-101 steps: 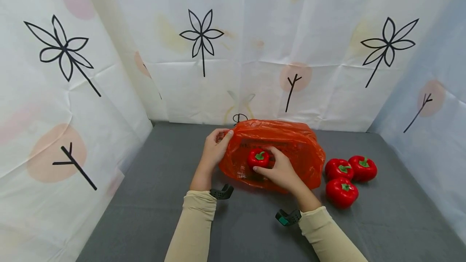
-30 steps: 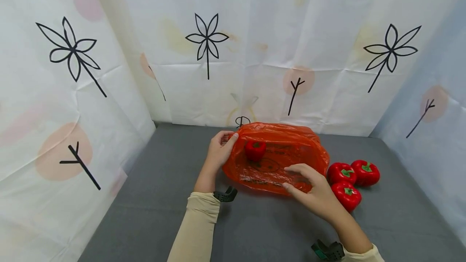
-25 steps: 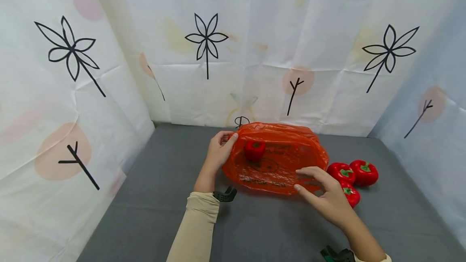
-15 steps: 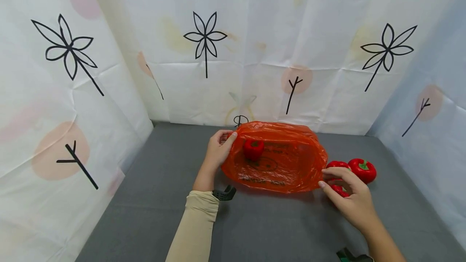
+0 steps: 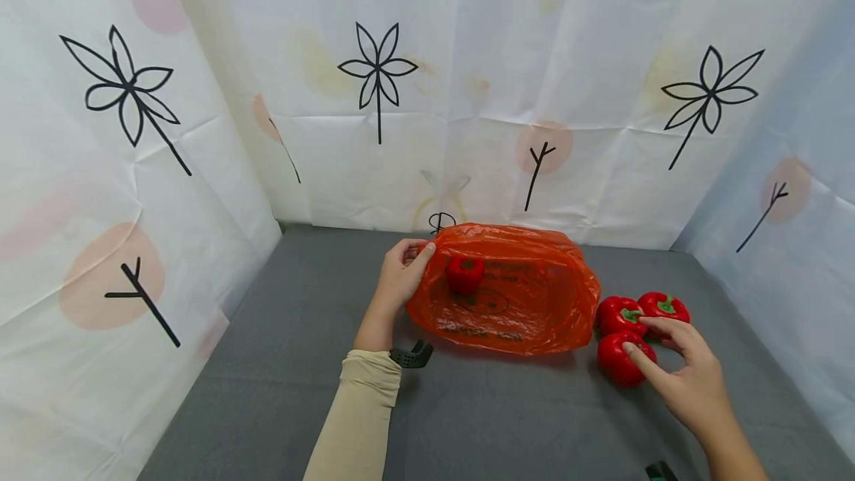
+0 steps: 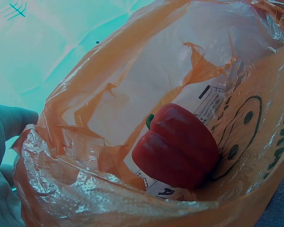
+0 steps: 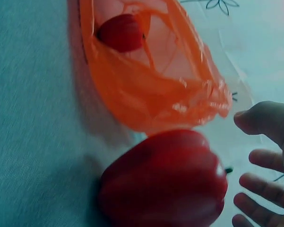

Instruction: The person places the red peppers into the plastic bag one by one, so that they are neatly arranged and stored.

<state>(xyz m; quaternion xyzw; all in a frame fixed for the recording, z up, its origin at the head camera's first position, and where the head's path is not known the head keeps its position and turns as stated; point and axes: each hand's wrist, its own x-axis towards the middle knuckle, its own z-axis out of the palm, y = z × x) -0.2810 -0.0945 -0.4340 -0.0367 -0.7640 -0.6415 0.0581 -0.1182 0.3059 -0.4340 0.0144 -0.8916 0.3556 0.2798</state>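
Fingers (image 5: 421,258) of the left grip (image 5: 398,278) are pinching the orange bag (image 5: 548,303), probably propping it open around one pepper (image 5: 464,275), while the right grip (image 5: 691,377) is hovering, parted, over the nearest pepper (image 5: 618,364) on the worktop (image 5: 487,414).

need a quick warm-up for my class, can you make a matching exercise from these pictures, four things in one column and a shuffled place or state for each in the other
Things
1. left hand
2. lone red pepper
3. right hand
4. three grouped peppers

Places and states
A. fingers parted, holding nothing
B. resting on the grey table beside the orange bag
C. holding the bag's edge
D. inside the bag

Right pairs: 1-C, 2-D, 3-A, 4-B
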